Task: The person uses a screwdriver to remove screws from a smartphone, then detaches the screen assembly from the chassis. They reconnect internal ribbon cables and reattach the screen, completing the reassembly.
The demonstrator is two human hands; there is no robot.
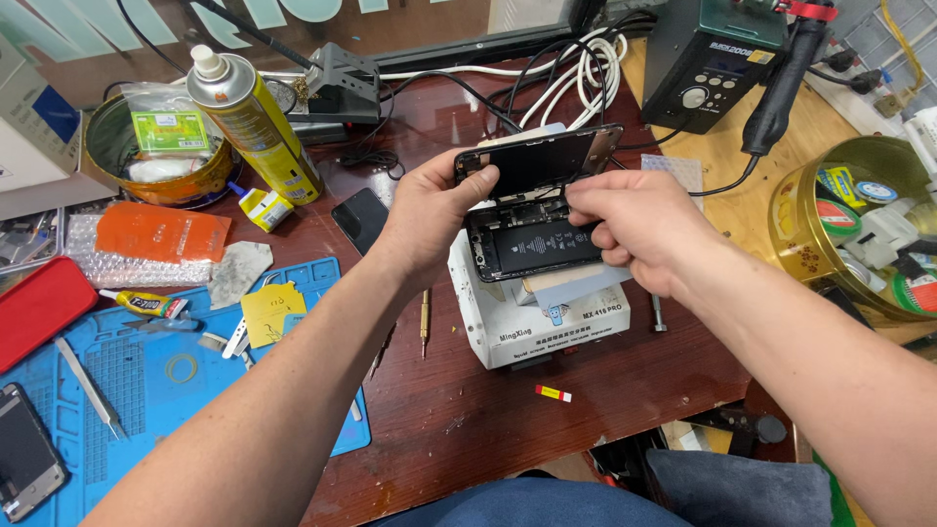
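Head view: the opened phone body (532,244) lies on a white heating block (547,317) on the desk (468,410), its screen panel (542,156) tilted up and seemingly still joined along the top edge. The left hand (429,215) has its fingers clamped on the panel's left edge; the right hand (630,220) has fingers pinched together at the hinge side. Tilting the panel further could strain whatever joins the halves; a slip could knock the phone toward the screwdriver (424,322) beside the block.

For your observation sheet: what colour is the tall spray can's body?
Yellow tall spray can, white cap; head view shows it best.
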